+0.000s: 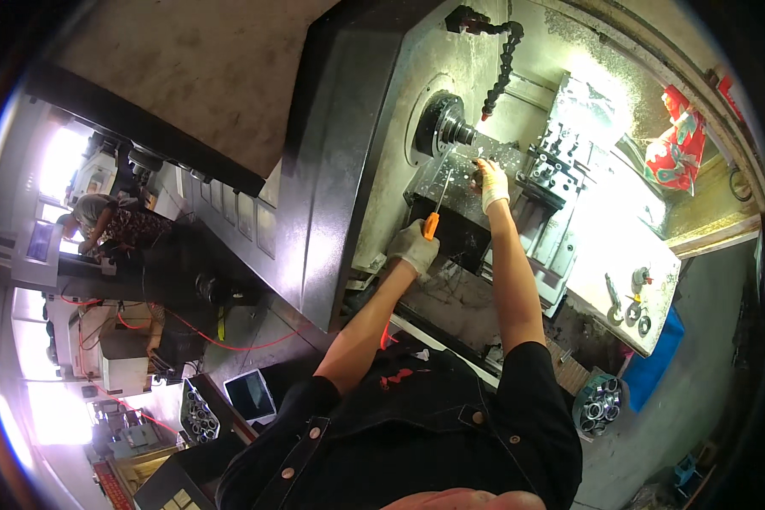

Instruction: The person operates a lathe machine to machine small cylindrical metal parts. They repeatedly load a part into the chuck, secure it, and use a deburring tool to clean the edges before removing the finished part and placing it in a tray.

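Gloved left hand (414, 246), grip clamped on an orange-handled screwdriver (438, 208), shaft angled up toward the lathe chuck (447, 126); gloved right hand (490, 184) further in, resting on the tool block (459, 174) below the chuck; its grip cannot be judged; segmented coolant hose (501, 72) above.

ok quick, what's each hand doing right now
left hand: closed on an orange-handled tool.
right hand: gloved, resting near the lathe chuck; open or closed cannot be told.
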`<state>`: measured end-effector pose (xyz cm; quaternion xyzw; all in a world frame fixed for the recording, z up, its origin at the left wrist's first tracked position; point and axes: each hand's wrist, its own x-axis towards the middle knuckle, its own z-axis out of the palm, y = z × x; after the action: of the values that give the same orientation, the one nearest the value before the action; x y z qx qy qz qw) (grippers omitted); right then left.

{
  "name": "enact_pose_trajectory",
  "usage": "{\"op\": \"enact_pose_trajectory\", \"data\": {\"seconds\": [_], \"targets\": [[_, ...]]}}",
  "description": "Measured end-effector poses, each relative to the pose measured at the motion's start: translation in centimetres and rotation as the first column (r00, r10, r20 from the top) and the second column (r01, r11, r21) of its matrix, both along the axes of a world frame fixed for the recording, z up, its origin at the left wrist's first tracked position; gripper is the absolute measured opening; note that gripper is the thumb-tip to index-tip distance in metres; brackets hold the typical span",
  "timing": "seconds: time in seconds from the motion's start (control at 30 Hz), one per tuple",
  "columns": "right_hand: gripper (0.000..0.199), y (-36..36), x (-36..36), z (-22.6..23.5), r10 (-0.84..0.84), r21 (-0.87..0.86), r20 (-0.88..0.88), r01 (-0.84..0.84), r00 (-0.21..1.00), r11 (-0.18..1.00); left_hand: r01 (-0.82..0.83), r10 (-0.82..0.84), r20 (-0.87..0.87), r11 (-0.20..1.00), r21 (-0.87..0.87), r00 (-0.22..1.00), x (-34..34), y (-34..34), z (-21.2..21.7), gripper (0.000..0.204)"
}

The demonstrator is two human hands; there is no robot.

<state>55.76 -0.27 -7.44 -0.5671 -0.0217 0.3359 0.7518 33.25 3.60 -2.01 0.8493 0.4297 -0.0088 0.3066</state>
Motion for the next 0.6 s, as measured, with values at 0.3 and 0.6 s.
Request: {"op": "enact_pose_trajectory", "data": {"seconds": [0.3, 0.6], "targets": [[0.043, 0.1, -0.5, 1.3, -0.064, 0.213, -0.23, 0.114, 0.971, 0.97, -0.014, 0.011, 0.095, 1.0, 0.028, 0.995, -1.0, -1.1, 1.3, 0.033], [0.038, 2.0, 1.7, 1.9, -0.036, 0.141, -0.109, 0.051, 0.993, 0.989, 0.071, -0.07, -0.036, 0.997, 0.005, 0.997, -1.6, -0.5, 2.4, 0.03]]}}
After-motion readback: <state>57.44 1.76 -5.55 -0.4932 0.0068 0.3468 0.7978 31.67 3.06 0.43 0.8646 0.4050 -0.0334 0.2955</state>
